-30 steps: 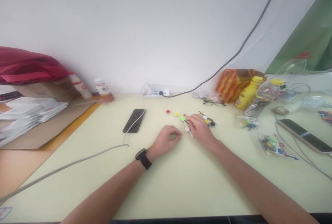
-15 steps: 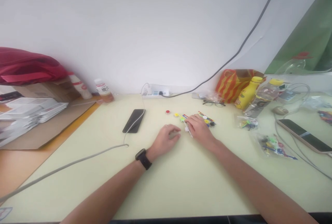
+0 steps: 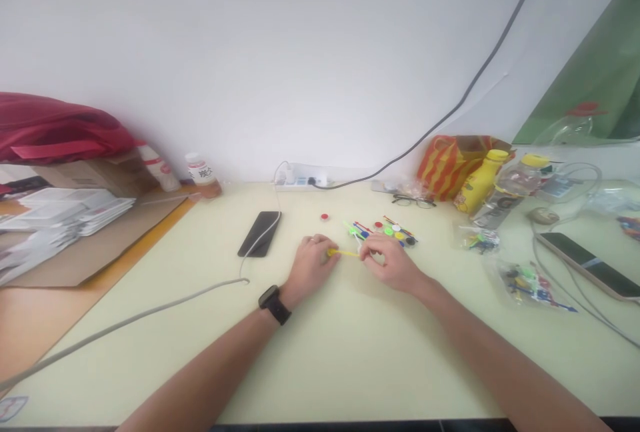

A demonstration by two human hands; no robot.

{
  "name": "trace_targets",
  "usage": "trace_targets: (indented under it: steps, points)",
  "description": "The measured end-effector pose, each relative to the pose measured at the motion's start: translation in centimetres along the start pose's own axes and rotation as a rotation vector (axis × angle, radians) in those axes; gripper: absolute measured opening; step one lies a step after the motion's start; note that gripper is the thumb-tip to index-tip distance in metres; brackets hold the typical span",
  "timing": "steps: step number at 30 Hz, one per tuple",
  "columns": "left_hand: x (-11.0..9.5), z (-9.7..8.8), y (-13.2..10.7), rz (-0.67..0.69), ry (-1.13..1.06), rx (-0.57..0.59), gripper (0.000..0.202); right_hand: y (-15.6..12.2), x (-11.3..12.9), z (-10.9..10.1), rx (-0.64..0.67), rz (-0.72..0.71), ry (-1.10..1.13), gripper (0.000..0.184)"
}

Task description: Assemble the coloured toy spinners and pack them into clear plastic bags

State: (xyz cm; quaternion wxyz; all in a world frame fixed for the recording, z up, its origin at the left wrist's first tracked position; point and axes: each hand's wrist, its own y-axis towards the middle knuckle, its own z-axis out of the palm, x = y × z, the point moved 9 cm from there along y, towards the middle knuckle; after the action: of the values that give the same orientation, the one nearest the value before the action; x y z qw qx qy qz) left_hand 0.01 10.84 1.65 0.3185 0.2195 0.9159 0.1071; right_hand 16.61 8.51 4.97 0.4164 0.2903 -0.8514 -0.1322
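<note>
A thin yellow plastic stick (image 3: 345,253) with a rounder yellow part at its left end spans the gap between my hands. My left hand (image 3: 314,264), wearing a ring and a black watch, pinches the round end. The stick's other end is between the closed fingertips of my right hand (image 3: 389,260). Just beyond the right hand lies a loose pile of small plastic pieces (image 3: 388,231), with coloured sticks and round discs in red, green, white, yellow and black. A single red disc (image 3: 325,217) lies apart, to the left of the pile.
Left of my hands lies a black phone (image 3: 260,234) with a white cable (image 3: 195,295) across it. Two clear bags of plastic parts (image 3: 534,285) are at right, near another phone (image 3: 590,264). Glasses (image 3: 414,201), a yellow bottle (image 3: 481,181) and a striped bag (image 3: 440,164) stand behind.
The yellow stick has left the pile and is now held between both hands. My right hand has drawn back from the pile, uncovering more pieces; my left fingers have closed.
</note>
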Motion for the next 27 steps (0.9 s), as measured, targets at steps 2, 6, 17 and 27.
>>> trace_targets:
  steps: [2, 6, 17, 27]
  points:
    - [0.0, -0.1, 0.0, -0.012, -0.014, 0.004, 0.013, 0.0, -0.6, -0.4, -0.013, 0.067, 0.073, 0.016]
    - [0.5, -0.5, 0.1, -0.071, -0.119, -0.021, 0.012, 0.2, -2.3, -1.1, -0.072, 0.218, 0.356, 0.008]
    - [1.6, 0.7, 0.1, -0.195, -0.552, -0.010, 0.042, 0.2, -3.5, -1.4, -0.209, 0.389, 0.734, 0.028]
    - [-2.1, 1.1, -0.2, 0.020, -0.716, 0.152, 0.042, -0.1, -3.1, 0.7, -0.121, 0.375, 0.739, 0.028]
